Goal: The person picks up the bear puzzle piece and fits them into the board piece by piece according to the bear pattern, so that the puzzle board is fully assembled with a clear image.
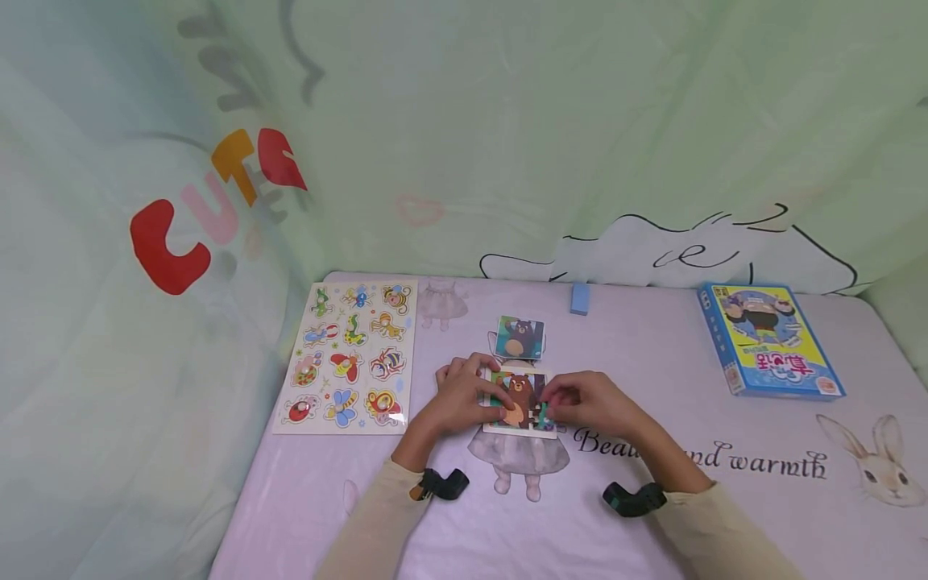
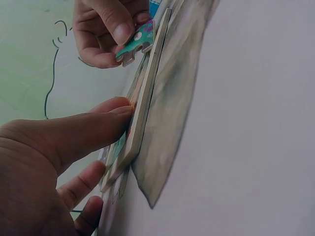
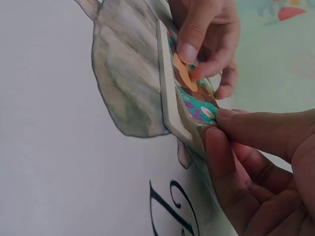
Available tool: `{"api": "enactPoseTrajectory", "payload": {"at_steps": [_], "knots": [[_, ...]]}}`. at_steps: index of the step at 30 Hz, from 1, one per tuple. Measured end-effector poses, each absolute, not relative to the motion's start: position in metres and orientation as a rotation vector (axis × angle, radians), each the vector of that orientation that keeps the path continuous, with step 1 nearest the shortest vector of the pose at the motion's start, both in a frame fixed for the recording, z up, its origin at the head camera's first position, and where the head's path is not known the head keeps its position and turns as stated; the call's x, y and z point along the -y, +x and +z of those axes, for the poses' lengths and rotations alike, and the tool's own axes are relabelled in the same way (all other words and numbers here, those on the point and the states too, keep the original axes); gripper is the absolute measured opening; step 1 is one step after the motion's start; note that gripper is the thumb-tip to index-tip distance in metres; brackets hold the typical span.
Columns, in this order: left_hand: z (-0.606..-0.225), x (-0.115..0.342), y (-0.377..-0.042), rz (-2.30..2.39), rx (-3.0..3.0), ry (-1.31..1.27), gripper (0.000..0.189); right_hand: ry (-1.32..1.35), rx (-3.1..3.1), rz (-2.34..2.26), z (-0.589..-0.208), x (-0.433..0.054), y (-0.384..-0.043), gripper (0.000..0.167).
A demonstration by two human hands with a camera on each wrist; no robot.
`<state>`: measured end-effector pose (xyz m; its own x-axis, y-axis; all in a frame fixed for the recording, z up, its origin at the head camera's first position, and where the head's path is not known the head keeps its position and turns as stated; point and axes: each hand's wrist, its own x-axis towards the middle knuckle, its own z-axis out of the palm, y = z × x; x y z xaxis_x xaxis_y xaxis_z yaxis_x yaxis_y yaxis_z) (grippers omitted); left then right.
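A small jigsaw board (image 1: 507,433) with a pale rim lies on the table and shows a brown bear (image 1: 520,389). My left hand (image 1: 460,396) is at its left side, with the thumb and index fingertip pressing on the picture. At the right side, my right hand (image 1: 590,401) pinches a teal jigsaw piece (image 2: 138,42) with purple and white spots between thumb and fingers. In the right wrist view that piece (image 3: 198,111) is tilted over the board's near right corner. Just beyond the board lies a picture card (image 1: 519,338) of a similar bear.
On the left lies a white board (image 1: 286,427) with several colourful insect pictures. A small blue block (image 1: 579,299) sits near the table's back edge. A blue and yellow box (image 1: 776,338) lies at the right. Black bands (image 1: 445,483) are on both wrists.
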<state>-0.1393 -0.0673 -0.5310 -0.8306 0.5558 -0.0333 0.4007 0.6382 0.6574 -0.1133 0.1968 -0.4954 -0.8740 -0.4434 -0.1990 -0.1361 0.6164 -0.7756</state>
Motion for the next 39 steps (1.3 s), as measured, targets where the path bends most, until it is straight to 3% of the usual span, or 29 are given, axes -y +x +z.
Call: {"api": "enactPoseTrajectory", "payload": {"at_steps": [24,39], "knots": [[-0.525,0.066,-0.137,0.935,-2.641,0.754,0.007,-0.404,-2.617,-1.035,-0.498,-0.185,-0.111,0.014],[-0.516,0.033,-0.118,0.805,-2.79,0.782,0.008,-0.451,-2.581,-1.071,-0.504,-0.196,-0.109,0.014]]}}
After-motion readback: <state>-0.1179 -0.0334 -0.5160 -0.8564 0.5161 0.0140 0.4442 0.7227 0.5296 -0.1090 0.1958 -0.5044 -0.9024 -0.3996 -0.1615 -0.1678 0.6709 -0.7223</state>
